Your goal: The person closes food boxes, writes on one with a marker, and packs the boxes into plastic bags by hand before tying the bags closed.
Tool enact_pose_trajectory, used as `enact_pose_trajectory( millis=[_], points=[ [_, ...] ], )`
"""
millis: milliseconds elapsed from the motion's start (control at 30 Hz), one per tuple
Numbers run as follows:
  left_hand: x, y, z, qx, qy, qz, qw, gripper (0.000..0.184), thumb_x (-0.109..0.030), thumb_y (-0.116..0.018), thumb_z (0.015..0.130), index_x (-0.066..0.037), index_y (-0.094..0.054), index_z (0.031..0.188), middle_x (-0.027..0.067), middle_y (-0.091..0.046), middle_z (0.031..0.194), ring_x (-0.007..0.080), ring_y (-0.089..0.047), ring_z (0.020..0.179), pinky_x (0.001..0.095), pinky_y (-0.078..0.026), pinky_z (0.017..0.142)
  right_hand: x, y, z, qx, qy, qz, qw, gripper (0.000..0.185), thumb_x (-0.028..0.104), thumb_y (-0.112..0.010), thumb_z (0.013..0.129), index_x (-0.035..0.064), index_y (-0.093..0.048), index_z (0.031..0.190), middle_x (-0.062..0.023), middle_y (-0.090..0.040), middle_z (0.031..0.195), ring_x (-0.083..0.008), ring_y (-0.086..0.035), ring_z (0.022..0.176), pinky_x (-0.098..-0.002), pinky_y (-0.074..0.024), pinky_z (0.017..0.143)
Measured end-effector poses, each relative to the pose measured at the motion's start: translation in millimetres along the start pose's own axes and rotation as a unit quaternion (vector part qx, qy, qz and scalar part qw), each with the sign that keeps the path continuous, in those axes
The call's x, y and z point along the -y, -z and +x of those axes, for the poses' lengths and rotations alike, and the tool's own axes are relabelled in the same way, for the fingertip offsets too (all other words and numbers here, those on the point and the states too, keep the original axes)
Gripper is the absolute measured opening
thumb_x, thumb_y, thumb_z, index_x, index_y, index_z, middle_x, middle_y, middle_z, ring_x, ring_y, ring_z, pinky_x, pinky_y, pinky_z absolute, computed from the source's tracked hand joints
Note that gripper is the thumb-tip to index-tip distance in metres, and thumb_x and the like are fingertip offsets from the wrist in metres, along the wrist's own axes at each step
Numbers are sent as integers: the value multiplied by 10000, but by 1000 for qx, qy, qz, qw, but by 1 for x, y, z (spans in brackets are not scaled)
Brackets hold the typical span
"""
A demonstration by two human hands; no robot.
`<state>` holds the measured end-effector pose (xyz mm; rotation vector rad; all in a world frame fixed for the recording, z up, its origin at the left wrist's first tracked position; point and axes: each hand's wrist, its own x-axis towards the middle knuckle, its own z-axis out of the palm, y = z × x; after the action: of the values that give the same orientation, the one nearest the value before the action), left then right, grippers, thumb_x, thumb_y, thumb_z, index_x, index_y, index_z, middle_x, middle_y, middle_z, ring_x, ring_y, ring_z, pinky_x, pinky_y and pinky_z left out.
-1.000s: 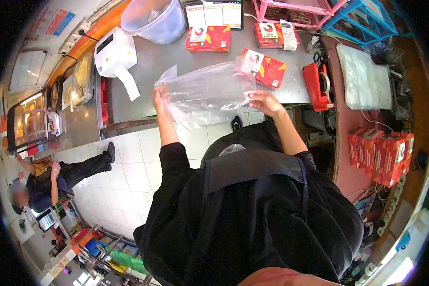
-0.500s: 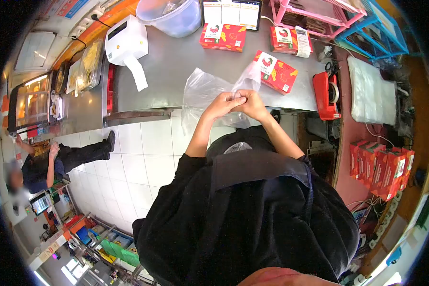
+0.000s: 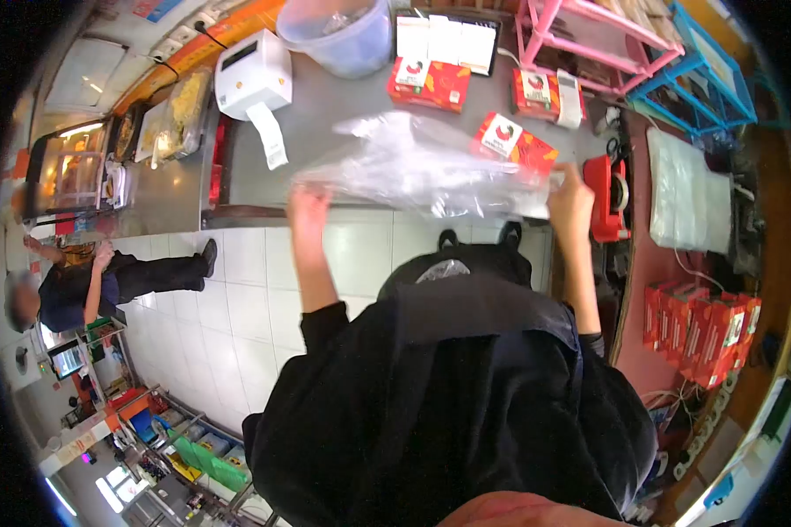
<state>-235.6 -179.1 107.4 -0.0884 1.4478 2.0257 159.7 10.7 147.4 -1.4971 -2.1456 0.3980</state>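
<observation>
A clear plastic bag point(image 3: 413, 162) is stretched wide across the front of the metal counter point(image 3: 246, 176), blurred by motion. My left hand point(image 3: 310, 200) is closed on its left end, slightly smeared. At the right end, my right hand point(image 3: 572, 202) grips the bag with fingers closed. Behind the bag near my right hand lies a red and yellow printed carton box point(image 3: 534, 156), partly covered by the plastic. Two similar boxes stand farther back: one red box point(image 3: 431, 86) in front of a tablet point(image 3: 448, 42), another red box point(image 3: 536, 95) with a paper slip on it.
A white label printer point(image 3: 255, 79) with paper hanging out stands left of a translucent tub point(image 3: 338, 39). To the right are a red tape dispenser point(image 3: 602, 198), a stack of clear bags point(image 3: 685, 193) and several red boxes point(image 3: 699, 329). Another person point(image 3: 88, 281) stands at far left.
My hands were together in the middle, holding the bunched bag. Now they are far apart, left and right, with the bag spread between them.
</observation>
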Motion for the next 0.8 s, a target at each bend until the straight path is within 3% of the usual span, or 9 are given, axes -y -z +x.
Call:
enact_pose_trajectory(
  millis=[100, 233, 367, 467, 567, 600, 667, 700, 800],
  points=[
    [31, -47, -12, 20, 26, 1, 999, 197, -262, -510, 910, -78, -487, 973, 29, -491, 809, 140, -493, 623, 305, -467, 578, 67, -14, -6, 108, 13, -74, 991, 812, 140, -783, 622, 126, -376, 1324, -213, -410, 1244, -395, -407, 1141, -449, -370, 953],
    [45, -107, -51, 88, -118, 207, 967, 259, -206, -529, 868, -80, -406, 1058, 15, -472, 746, 108, -480, 592, 247, -410, 521, 155, -62, -3, 133, 263, 187, 937, 706, 76, -710, 627, 124, -455, 1284, -177, -496, 1169, -374, -519, 1039, -441, -459, 868],
    [-6, -99, -88, 239, -235, 376, 864, 404, -82, -574, 776, -93, -345, 1109, 33, -480, 739, 138, -488, 583, 287, -419, 537, 159, -67, 50, 15, 209, 216, 954, 496, -113, -547, 584, 53, -612, 1047, -152, -548, 1122, -347, -549, 1031, -416, -502, 780],
    [-25, -78, -86, 350, -123, 276, 887, 472, -36, -624, 723, -103, -395, 1131, 60, -502, 739, 198, -507, 603, 354, -433, 587, 170, -57, 53, -135, 286, 219, 923, 634, -138, -484, 603, 60, -545, 1202, -158, -571, 957, -328, -565, 938, -369, -516, 775],
    [-43, -85, -95, 145, -370, 602, 692, 383, -60, -641, 728, -98, -520, 1089, 90, -523, 755, 252, -510, 635, 374, -424, 602, 172, -49, 45, -84, 212, 309, 924, 651, -107, -517, 688, 89, -460, 1306, -104, -543, 891, -241, -555, 864, -300, -508, 731],
    [-39, -67, -66, 78, -428, 601, 670, 309, -96, -646, 744, -98, -573, 1044, 104, -543, 784, 278, -523, 674, 373, -431, 636, 172, -39, 34, 111, 109, 444, 883, 622, -65, -539, 722, 92, -446, 1317, -84, -536, 863, -208, -548, 839, -275, -490, 703],
    [-61, -32, -4, -86, -543, 582, 599, 191, -152, -624, 795, -83, -637, 973, 120, -578, 841, 288, -555, 752, 371, -443, 687, 174, -5, 23, 461, -116, 615, 629, 578, 17, -582, 792, 98, -417, 1339, -45, -521, 805, -140, -533, 788, -225, -455, 647],
    [-73, -20, 14, -180, -593, 560, 550, 164, -172, -596, 831, -69, -647, 948, 122, -594, 869, 271, -575, 791, 370, -449, 705, 169, 4, 25, 501, -93, 663, 548, 585, 69, -589, 813, 86, -381, 1359, -28, -512, 779, -111, -483, 712, -219, -410, 600],
    [-34, 3, 77, -59, -422, 330, 842, 210, -210, -543, 885, -36, -641, 948, 133, -592, 1053, 238, -585, 897, 381, -471, 735, 134, 14, 45, 549, -45, 759, 348, 628, 261, -656, 823, 50, -396, 1354, 19, -486, 688, -44, -282, 524, -221, -256, 471]
  ],
)
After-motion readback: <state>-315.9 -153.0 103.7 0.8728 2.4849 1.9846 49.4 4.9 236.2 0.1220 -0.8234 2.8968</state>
